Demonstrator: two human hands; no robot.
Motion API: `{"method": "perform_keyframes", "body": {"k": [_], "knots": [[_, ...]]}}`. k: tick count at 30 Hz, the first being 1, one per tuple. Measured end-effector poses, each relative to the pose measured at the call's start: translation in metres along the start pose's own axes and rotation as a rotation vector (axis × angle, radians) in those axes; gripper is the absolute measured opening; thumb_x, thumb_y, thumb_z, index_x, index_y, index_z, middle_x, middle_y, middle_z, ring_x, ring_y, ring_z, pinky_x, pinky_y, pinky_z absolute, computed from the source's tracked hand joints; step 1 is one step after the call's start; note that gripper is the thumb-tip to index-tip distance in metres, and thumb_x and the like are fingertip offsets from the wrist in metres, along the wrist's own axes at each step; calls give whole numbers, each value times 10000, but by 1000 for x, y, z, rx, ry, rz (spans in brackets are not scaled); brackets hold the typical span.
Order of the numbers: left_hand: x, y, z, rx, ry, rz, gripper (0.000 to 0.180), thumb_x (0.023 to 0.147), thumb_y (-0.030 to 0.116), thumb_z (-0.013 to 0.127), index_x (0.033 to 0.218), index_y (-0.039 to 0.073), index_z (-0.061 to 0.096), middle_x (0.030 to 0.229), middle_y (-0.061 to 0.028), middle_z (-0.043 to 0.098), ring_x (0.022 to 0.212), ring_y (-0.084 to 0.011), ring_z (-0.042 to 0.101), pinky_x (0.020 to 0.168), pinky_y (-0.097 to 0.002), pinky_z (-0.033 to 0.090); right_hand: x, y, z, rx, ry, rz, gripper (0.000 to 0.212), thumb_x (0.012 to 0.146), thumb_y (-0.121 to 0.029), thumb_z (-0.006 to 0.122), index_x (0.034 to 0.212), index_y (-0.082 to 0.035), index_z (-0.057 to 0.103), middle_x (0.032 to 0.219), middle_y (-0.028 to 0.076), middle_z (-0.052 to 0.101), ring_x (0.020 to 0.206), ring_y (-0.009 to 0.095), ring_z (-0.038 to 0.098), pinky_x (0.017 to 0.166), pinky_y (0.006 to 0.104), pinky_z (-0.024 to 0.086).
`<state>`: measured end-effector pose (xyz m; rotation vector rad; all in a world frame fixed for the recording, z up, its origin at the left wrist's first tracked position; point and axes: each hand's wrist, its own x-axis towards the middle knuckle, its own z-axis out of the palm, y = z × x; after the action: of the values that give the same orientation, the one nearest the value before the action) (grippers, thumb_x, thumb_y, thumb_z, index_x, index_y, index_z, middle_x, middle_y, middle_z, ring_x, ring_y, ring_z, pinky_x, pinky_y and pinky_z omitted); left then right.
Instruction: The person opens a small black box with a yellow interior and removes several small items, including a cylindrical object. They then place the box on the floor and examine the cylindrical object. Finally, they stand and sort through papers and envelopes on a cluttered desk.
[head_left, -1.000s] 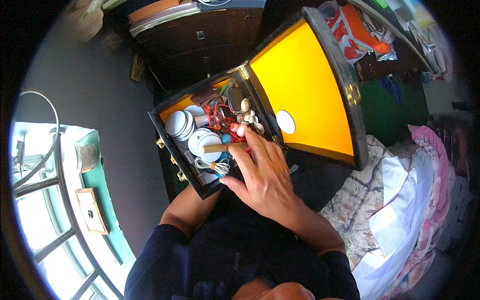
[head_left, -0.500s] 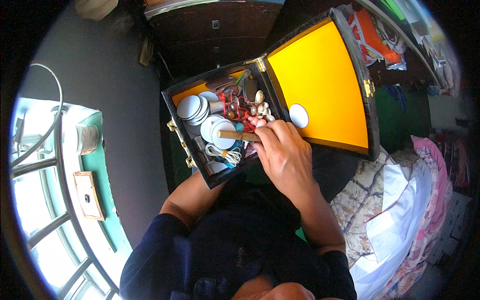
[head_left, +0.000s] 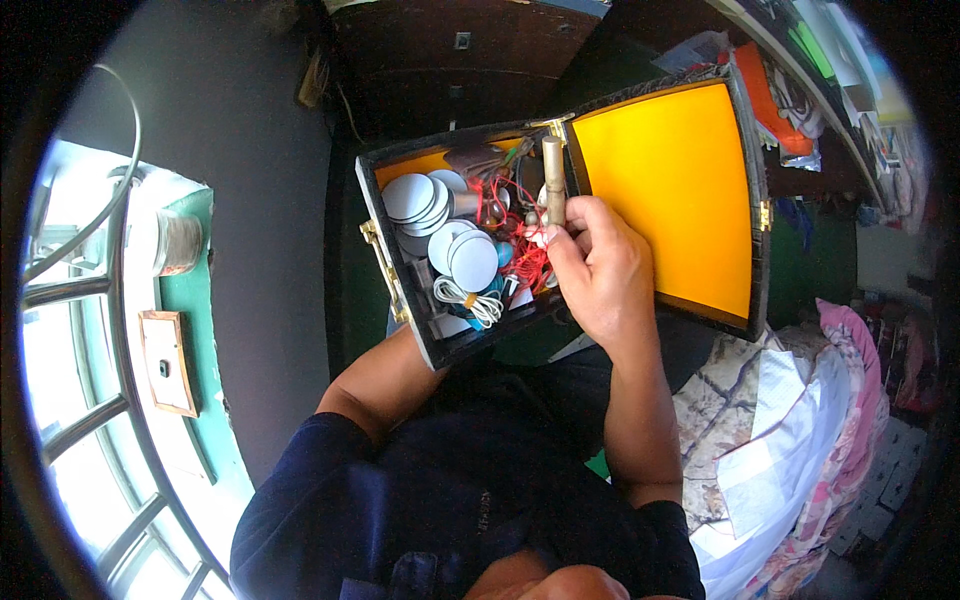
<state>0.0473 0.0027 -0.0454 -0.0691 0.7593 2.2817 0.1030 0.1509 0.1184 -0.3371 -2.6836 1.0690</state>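
Observation:
My right hand (head_left: 608,268) pinches the lower end of a short brown bamboo stick (head_left: 554,175), held upright over the box's hinge side. Below it lies an open black box (head_left: 470,350) with a yellow lining and brass-coloured latches. Inside are several white discs (head_left: 473,263) in overlapping stacks, a bundled white cable (head_left: 468,300), tangled red cords (head_left: 530,262) and dark small items. The yellow-lined lid (head_left: 670,190) is swung out to the right, partly behind my right hand. My left forearm (head_left: 385,375) reaches under the box's near left corner; the hand itself is hidden.
Bedding (head_left: 790,440) with patterned cloth and white sheets lies to the right. On the left is a barred window (head_left: 90,420), with a spool (head_left: 178,243) and a framed piece (head_left: 168,362) on its ledge. Dark drawers (head_left: 460,65) stand beyond the box.
The bamboo stick has turned from lying level to upright in my right hand. The box appears slightly farther right in view. The white disc seen against the lid no longer shows.

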Motion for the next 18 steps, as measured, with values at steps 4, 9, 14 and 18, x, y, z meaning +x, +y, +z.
{"method": "perform_keyframes", "body": {"k": [4,9,14,18], "knots": [[2,-2,-4,3,-32,0,300,984,42,693,1275,-15,653,1086,-141,730,931,-198,745,776,-330,661,1,1,0,159,-24,85,169,963,-154,705,1037,-21,633,885,155,721,739,315,697,707,449,551],[-7,20,29,-127,-78,-26,308,1012,50,652,1310,-25,627,1149,-160,712,1001,-211,732,849,-350,650,2,-9,-5,305,-13,98,160,1008,-150,683,1051,-6,631,854,100,716,736,185,700,682,354,551],[-14,38,68,-259,-138,-60,318,1040,57,610,1345,-34,601,1212,-179,693,1070,-224,720,922,-369,638,6,-4,-3,368,74,17,177,1022,-102,661,1162,3,637,938,117,742,793,191,720,730,349,572],[-15,35,55,45,-148,39,355,1089,79,523,1421,-45,536,1331,-204,642,1196,-253,676,1047,-397,588,10,-6,-1,262,43,28,219,1000,-72,666,1207,-5,637,972,150,749,820,265,734,766,388,578]]}}
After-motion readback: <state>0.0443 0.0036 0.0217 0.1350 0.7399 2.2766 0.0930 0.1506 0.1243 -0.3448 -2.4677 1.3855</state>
